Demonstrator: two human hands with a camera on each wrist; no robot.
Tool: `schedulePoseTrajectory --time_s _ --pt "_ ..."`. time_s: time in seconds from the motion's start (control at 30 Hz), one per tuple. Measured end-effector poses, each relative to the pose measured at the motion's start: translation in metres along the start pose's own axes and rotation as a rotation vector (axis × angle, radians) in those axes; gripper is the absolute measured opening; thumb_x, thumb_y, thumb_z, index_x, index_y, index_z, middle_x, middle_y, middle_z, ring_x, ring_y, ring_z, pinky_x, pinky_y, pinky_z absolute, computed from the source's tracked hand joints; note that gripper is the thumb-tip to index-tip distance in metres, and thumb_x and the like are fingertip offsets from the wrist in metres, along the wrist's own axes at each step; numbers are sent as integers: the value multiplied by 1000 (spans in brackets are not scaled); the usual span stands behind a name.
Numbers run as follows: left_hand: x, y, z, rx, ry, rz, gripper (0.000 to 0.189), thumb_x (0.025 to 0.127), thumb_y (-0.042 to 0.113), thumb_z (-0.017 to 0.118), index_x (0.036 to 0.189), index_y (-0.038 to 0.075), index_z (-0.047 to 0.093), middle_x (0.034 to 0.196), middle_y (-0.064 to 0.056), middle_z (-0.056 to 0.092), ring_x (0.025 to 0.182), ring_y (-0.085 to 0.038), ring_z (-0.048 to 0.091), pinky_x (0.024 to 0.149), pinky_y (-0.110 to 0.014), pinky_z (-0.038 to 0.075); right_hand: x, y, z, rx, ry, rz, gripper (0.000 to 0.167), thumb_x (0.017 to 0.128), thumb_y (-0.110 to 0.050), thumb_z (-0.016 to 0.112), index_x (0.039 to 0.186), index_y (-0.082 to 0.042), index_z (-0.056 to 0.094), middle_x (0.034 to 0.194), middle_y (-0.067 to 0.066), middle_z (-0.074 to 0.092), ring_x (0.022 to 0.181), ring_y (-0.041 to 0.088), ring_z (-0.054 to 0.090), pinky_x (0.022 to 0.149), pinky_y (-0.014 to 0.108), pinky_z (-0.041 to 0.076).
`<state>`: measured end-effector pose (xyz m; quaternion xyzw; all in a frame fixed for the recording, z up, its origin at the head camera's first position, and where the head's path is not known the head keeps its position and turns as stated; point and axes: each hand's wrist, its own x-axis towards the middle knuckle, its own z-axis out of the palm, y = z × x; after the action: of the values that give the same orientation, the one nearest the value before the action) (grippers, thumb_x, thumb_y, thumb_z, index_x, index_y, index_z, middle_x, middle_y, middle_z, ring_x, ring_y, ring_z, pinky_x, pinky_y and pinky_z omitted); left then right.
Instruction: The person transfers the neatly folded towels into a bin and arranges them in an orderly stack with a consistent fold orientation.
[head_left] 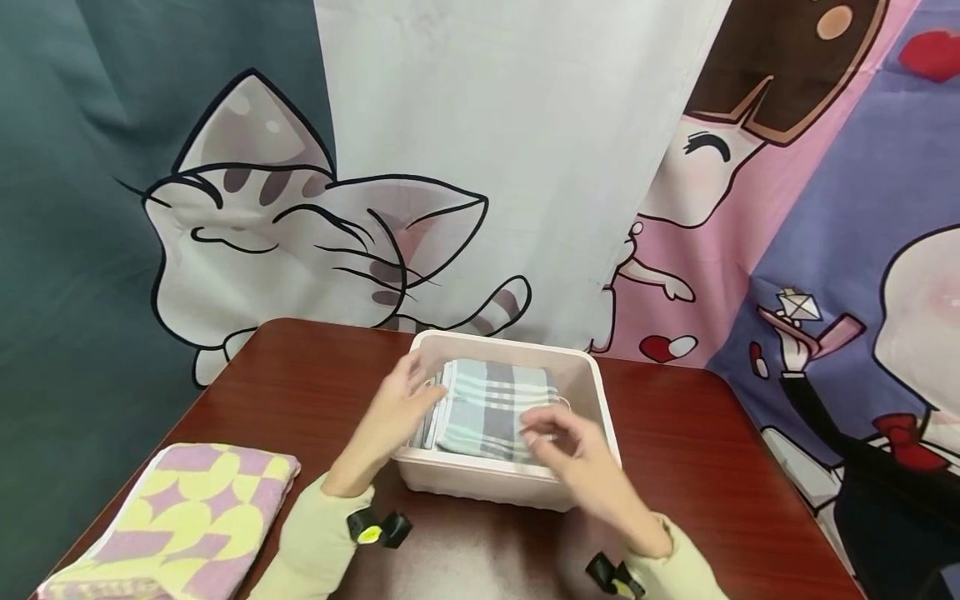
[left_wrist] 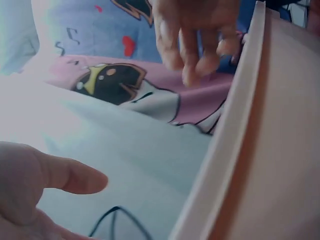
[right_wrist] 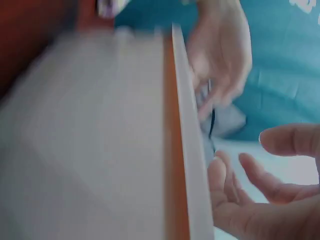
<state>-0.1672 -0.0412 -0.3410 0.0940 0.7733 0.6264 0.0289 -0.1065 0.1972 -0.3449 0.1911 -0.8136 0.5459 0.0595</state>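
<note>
A white plastic bin (head_left: 510, 343) holds a folded plaid towel (head_left: 495, 404) in pale green, grey and white. More folded cloth edges stand along its left side inside the bin. My left hand (head_left: 396, 410) hovers over the bin's left rim with fingers spread and nothing in them. Over the front right part of the towel is my right hand (head_left: 573, 450), slightly blurred, its fingers loosely bent and holding nothing. The left wrist view catches my left thumb (left_wrist: 75, 175) apart from the bin wall. In the right wrist view, the right fingers (right_wrist: 260, 185) are parted beside the rim.
A folded yellow and purple towel (head_left: 187, 517) lies at the left edge of the reddish-brown table (head_left: 322, 375). Behind the table hangs a cloth backdrop (head_left: 510, 150) printed with cartoon figures. A black band (head_left: 378, 529) circles each sleeve near the wrist.
</note>
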Motion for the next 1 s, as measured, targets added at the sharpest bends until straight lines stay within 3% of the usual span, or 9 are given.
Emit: schedulePoseTrajectory --time_s 0.13,0.2,0.33,0.5,0.63,0.73,0.87,0.93,1.0 --pt "-22 4 -27 -50 43 59 62 90 12 57 142 4 25 145 -17 28 129 -30 37 100 -35 36 -14 -7 38 98 -154 -167 17 88 -4 59 104 -7 60 101 10 62 91 19 59 76 29 51" --pt "-32 3 -41 -41 62 83 60 90 11 57 141 4 28 144 -17 31 127 -30 41 96 -25 40 -19 -9 56 184 -235 -181 18 88 -3 58 106 -7 59 102 9 61 92 16 59 77 29 51" --pt "-50 -3 -67 19 111 105 58 91 17 58 141 5 30 140 -16 36 119 -16 50 84 -8 40 -20 -11 85 361 -351 -80 19 89 -3 56 108 -5 58 100 15 61 91 17 61 75 28 52" --pt "-68 -16 -103 106 138 96 58 93 20 55 142 5 28 137 -16 38 105 12 49 81 -6 41 -8 -3 112 401 -374 -7 20 89 -5 55 109 -3 58 94 21 64 85 9 62 74 23 51" --pt "-79 -35 -137 125 138 51 55 95 22 51 141 4 28 128 4 47 100 13 51 78 -8 44 1 2 131 409 -395 53 23 87 -4 54 110 0 57 95 23 64 85 4 62 74 20 50" --pt "-89 -54 -163 -14 144 51 46 94 15 51 137 5 35 117 17 54 98 7 57 77 -12 48 4 4 146 416 -415 96 26 86 -4 54 112 0 56 98 17 65 88 7 63 75 20 50" --pt "-100 -75 -196 57 221 -66 48 93 23 53 135 3 38 106 25 56 90 11 57 71 -13 49 11 8 167 451 -423 142 29 85 -4 54 114 0 55 103 5 63 89 9 64 73 21 52" --pt "-103 -80 -211 231 218 -240 63 94 39 48 140 0 30 115 12 57 99 2 56 75 -22 50 15 10 177 518 -422 189 29 85 -2 54 114 1 55 103 2 62 88 10 64 71 22 52" --pt "-106 -87 -226 330 158 -404 79 93 52 39 142 -7 19 130 -10 48 115 -18 48 84 -37 46 17 10 189 607 -416 252 28 84 0 54 113 3 55 101 2 61 88 13 64 72 25 53"
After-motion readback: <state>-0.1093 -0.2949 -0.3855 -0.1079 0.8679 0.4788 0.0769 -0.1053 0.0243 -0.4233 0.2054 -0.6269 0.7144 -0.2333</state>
